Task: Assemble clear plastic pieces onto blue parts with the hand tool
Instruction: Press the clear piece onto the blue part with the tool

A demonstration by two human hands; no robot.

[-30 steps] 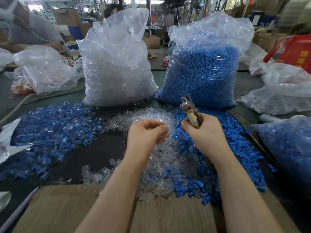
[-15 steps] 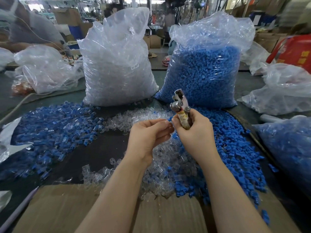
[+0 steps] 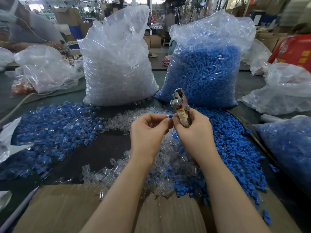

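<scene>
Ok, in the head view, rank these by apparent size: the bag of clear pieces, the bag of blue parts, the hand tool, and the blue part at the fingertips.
1-2. Bag of clear pieces and bag of blue parts: too alike to rank.
3. Hand tool, in the right hand.
4. Blue part at the left hand fingertips, smallest.

Two bare forearms, no sleeves, watch or rings visible; left hand (image 3: 148, 132) and right hand (image 3: 193, 130) ungloved.

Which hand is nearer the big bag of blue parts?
Right. The right hand, gripping the hand tool, sits just before the bag of blue parts; the left hand lies farther left.
</scene>
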